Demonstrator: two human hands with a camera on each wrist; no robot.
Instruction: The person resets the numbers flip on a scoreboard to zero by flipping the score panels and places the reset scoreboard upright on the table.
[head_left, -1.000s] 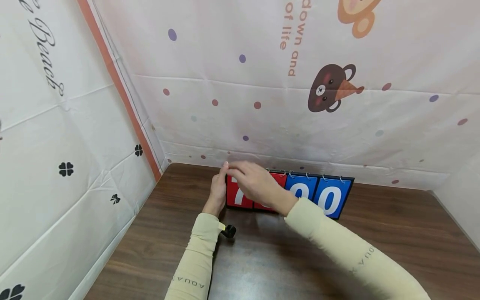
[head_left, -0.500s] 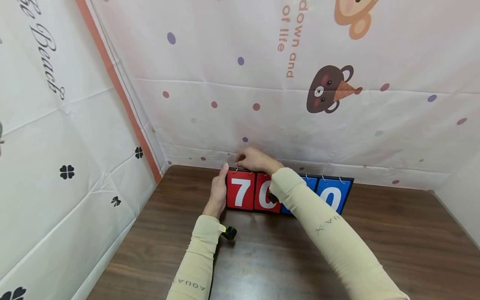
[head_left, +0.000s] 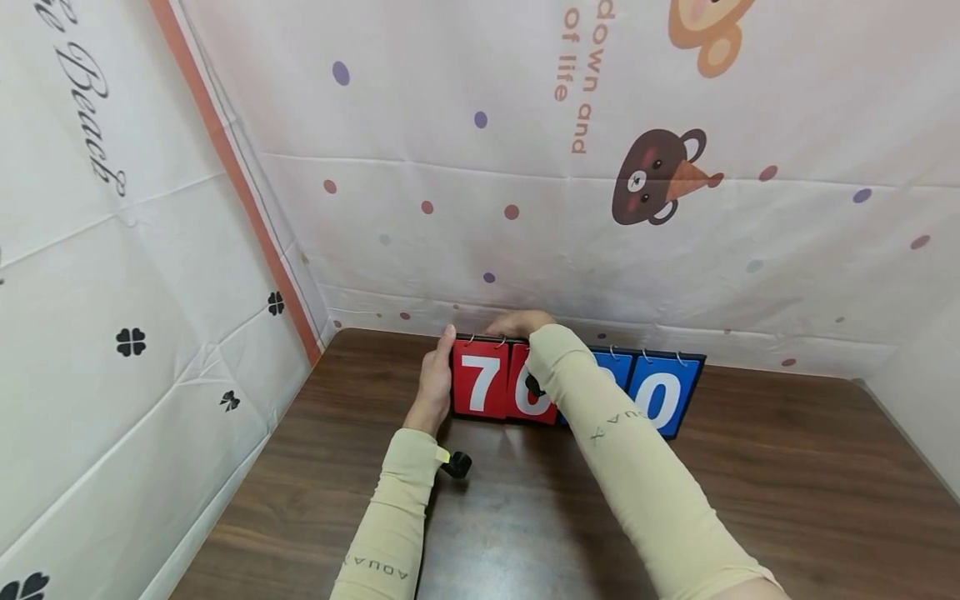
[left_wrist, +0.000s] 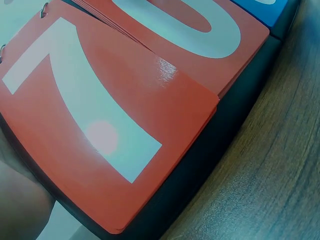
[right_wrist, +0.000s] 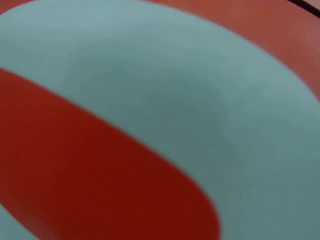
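Observation:
A flip scoreboard [head_left: 480,379] stands on the table with red and blue number cards on metal rings. Its leftmost red card [left_wrist: 100,100] reads 7. The second red card [right_wrist: 125,175], marked 0, fills the right wrist view. My left hand [head_left: 432,383] holds the board's left edge, thumb pointing up; its other fingers are hidden behind. My right hand [head_left: 521,322] reaches over the top edge behind the red cards, and its fingers are out of sight. The right sleeve [head_left: 577,383] covers part of the middle cards. A blue card [head_left: 660,396] with a 0 shows at the right end.
The brown wooden table [head_left: 787,483] extends in front of and beside the board. Behind it hangs a printed cloth [head_left: 420,108], close to the table's back edge. Another white cloth [head_left: 172,275] hangs along the left side.
My right hand has moved from in front of the 7 card up to the top rings, then over and down behind the board. The left hand keeps its place at the left edge.

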